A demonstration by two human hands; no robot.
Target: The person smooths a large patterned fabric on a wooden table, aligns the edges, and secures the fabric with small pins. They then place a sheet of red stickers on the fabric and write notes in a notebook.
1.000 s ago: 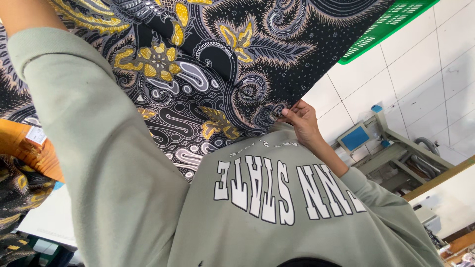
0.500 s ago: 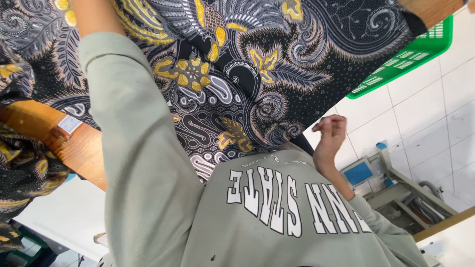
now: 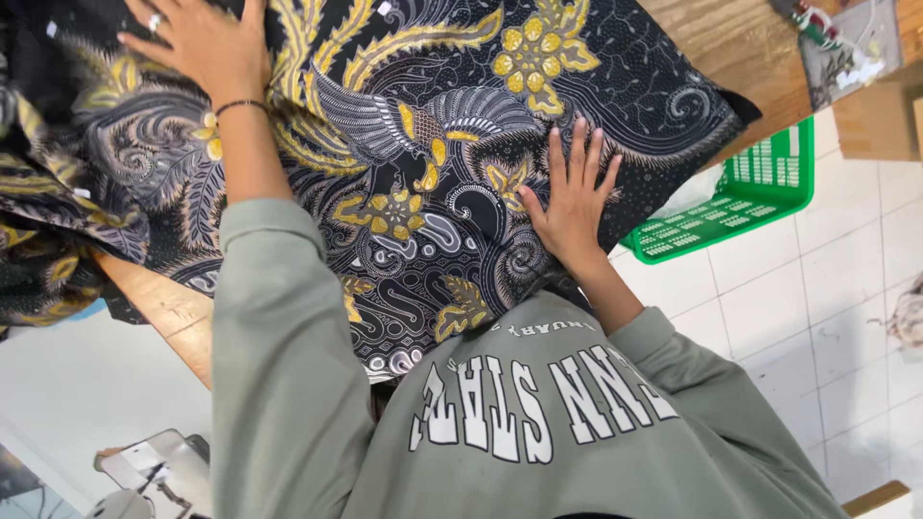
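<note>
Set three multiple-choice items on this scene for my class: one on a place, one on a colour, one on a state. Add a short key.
1. Where is the green plastic basket?
A. on the white tiled floor
B. on the cloth
C. in a hand

2. What colour are the flowers on the black patterned cloth spread over the wooden table?
A. red
B. yellow
C. blue

3. How is the right hand held?
A. fisted
B. pinching a corner
C. flat, fingers spread

Key:
1 A, it sits on the tiles beside the table.
2 B, yellow blooms show across the cloth.
3 C, its palm lies on the cloth, as does the left hand.
</note>
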